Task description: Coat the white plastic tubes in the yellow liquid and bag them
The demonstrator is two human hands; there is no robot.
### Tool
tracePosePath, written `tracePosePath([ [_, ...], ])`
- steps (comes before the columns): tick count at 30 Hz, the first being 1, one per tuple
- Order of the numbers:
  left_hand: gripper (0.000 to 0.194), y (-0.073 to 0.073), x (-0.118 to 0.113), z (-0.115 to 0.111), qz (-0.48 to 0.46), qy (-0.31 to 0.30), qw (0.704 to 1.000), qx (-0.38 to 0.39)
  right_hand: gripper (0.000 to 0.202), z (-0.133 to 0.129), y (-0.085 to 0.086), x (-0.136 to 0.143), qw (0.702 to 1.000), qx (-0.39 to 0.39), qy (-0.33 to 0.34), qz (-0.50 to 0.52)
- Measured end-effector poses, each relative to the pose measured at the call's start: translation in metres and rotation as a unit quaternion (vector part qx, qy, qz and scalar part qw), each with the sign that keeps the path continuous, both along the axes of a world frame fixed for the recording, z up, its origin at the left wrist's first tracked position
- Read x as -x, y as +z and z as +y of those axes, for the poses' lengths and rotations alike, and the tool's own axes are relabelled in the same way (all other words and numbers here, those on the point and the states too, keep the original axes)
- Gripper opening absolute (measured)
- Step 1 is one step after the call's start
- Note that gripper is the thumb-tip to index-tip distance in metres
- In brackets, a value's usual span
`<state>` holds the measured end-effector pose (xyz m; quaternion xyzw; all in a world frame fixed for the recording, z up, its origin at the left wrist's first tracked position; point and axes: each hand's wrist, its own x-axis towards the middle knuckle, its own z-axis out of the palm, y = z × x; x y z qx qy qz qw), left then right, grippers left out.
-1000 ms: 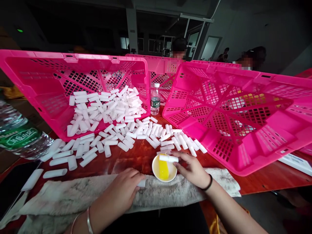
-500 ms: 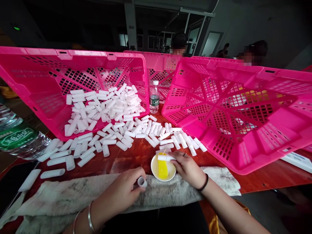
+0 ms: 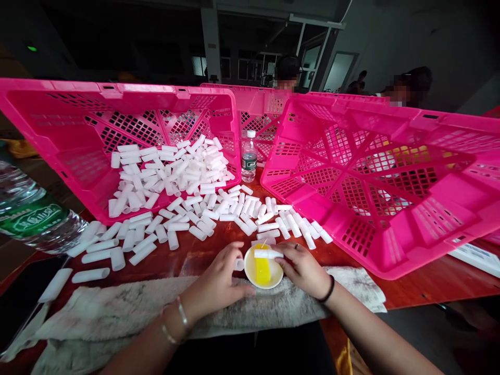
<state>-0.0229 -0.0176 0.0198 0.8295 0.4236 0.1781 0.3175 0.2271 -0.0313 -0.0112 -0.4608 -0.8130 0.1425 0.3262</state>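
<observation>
My right hand pinches one end of a white tube, which lies level over a small white dish. A yellow block and a thin stick are in the dish. Left of the dish, my left hand has its thumb spread from its fingers. A second white tube shows end-on beside its fingertips, partly hidden by them. Several more white tubes lie loose on the red table behind my hands.
A pink basket on its side spills white tubes at the left; another pink basket stands right. A small bottle is between them, a large bottle far left. A grey cloth lies in front. People sit beyond.
My left hand has moved right and up toward the dish, and its thumb and fingers have parted around the tube. The right hand has barely moved, still pinching its tube.
</observation>
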Motion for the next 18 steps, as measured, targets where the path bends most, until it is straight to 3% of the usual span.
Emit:
tracePosePath([
  [2,0.077,-0.010,-0.011,0.009,-0.027,-0.004,1.000,0.015,0.027,0.001,-0.003,0.001,1.000,-0.028,0.000,-0.012],
  [4,0.087,-0.017,-0.018,0.014,-0.038,-0.005,0.999,0.026,0.025,0.001,-0.006,0.002,0.997,-0.064,0.002,-0.033],
  [8,0.084,-0.021,-0.021,0.014,-0.056,0.001,0.998,0.026,0.020,0.002,-0.007,0.002,0.995,-0.098,0.011,-0.032],
  [12,0.083,-0.018,-0.020,0.012,-0.062,0.011,0.997,0.034,0.031,0.000,-0.002,0.001,0.996,0.046,0.029,0.072],
  [14,0.082,-0.018,-0.020,0.013,-0.070,0.009,0.997,0.039,0.030,0.000,0.000,0.001,0.994,0.074,0.014,0.084],
  [18,0.080,-0.019,-0.020,0.014,-0.087,-0.001,0.995,0.044,0.020,-0.001,-0.004,0.003,0.999,-0.027,-0.006,0.024],
])
